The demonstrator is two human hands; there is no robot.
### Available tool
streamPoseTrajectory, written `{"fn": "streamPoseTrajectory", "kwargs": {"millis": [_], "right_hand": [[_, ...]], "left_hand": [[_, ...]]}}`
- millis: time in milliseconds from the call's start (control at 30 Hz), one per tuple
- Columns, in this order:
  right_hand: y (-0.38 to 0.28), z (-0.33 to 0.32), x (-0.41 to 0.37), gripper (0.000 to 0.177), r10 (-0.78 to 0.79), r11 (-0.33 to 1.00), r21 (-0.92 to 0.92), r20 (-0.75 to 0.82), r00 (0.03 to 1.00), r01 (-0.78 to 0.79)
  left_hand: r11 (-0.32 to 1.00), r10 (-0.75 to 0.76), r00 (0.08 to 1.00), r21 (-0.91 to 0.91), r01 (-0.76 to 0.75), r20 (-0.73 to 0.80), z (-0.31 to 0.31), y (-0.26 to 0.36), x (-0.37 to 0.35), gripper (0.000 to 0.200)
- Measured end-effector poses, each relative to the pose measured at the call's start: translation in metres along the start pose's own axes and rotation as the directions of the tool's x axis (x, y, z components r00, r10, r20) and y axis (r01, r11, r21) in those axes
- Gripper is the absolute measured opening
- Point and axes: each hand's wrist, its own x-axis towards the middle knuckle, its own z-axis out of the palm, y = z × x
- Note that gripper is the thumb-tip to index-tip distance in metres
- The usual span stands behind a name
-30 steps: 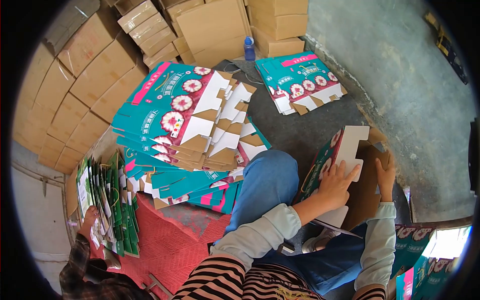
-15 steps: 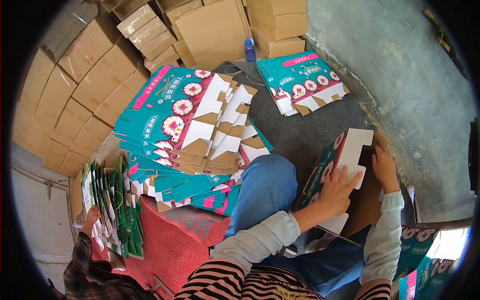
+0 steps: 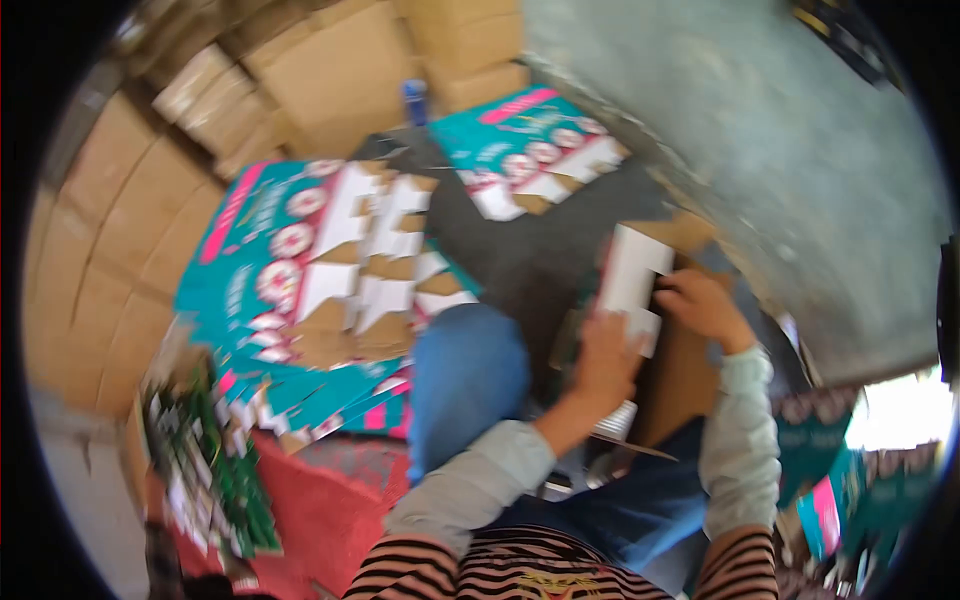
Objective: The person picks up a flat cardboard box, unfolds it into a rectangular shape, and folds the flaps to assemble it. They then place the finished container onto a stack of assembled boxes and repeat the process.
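A partly folded printed carton (image 3: 635, 275) stands between my legs, its white notched flap upward and its brown inside facing right. My left hand (image 3: 603, 365) grips the near part of the white flap, with its fingers over the edge; motion blur softens them. On the far right side, my right hand (image 3: 708, 308) has its fingers curled at the notch of the same flap. The carton's lower part is hidden by my hands and sleeves.
A tall stack of flat teal cartons (image 3: 265, 230) stands left of my knee. Another flat pile (image 3: 530, 135) lies ahead, near a blue bottle (image 3: 414, 102). Brown boxes (image 3: 130, 220) line the left wall. Green folded cartons (image 3: 215, 470) and another person's dark sleeve (image 3: 162, 555) are lower left.
The view has swung, so the surroundings sit further left and are blurred. My left hand's fingers have drawn closer together on the flap; my right hand has moved nearer the flap's notch.
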Motion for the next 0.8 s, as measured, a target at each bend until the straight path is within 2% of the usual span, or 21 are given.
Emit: {"fn": "streamPoseTrajectory", "kwargs": {"millis": [67, 133, 233, 333, 467, 500, 533, 600, 700, 800], "right_hand": [[-0.036, -0.019, -0.020, 0.026, 0.042, 0.997, 0.061, 0.223, 0.974, -0.057], [-0.062, -0.033, -0.036, 0.030, 0.123, 0.973, 0.125, 0.424, 0.897, -0.192], [-0.065, -0.035, -0.056, 0.026, 0.013, 0.990, 0.135, 0.162, 0.987, -0.035], [-0.062, -0.040, -0.063, 0.023, 0.038, 0.996, 0.089, -0.207, 0.978, -0.020], [-0.062, -0.040, -0.066, 0.021, 0.061, 0.995, 0.089, -0.192, 0.980, -0.044], [-0.065, -0.040, -0.065, 0.021, 0.026, 0.997, 0.075, -0.210, 0.977, -0.010], [-0.068, -0.043, -0.067, 0.024, 0.036, 0.979, 0.201, -0.056, 0.998, -0.024], [-0.081, -0.056, -0.068, 0.029, -0.005, 0.897, 0.429, 0.249, 0.968, -0.106], [-0.094, -0.049, -0.076, 0.048, -0.244, 0.962, 0.202, 0.344, 0.907, 0.183], [-0.098, -0.044, -0.080, 0.060, -0.101, 0.992, -0.032, 0.399, 0.911, 0.124]], "left_hand": [[0.997, 0.028, 0.999, -0.065, -0.031, -0.044, -0.012, -0.002, 0.000, 0.077], [0.996, 0.039, 0.997, -0.080, -0.044, -0.063, -0.012, -0.003, -0.003, 0.070], [0.993, 0.082, 0.992, -0.075, -0.090, -0.097, -0.010, -0.006, -0.007, 0.065], [0.993, 0.094, 0.991, -0.064, -0.101, -0.099, -0.013, -0.005, -0.006, 0.062], [0.993, 0.105, 0.989, -0.038, -0.110, -0.103, -0.014, -0.004, -0.005, 0.061], [0.994, 0.103, 0.990, -0.038, -0.107, -0.098, -0.015, -0.004, -0.005, 0.061], [0.994, 0.097, 0.991, -0.041, -0.101, -0.088, -0.015, -0.004, -0.006, 0.062], [0.994, 0.089, 0.992, -0.062, -0.095, -0.089, -0.016, -0.003, -0.008, 0.058], [0.991, 0.080, 0.991, -0.101, -0.092, -0.110, -0.018, -0.006, -0.006, 0.049], [0.984, 0.067, 0.992, -0.156, -0.083, -0.104, -0.020, -0.010, -0.004, 0.040]]}}
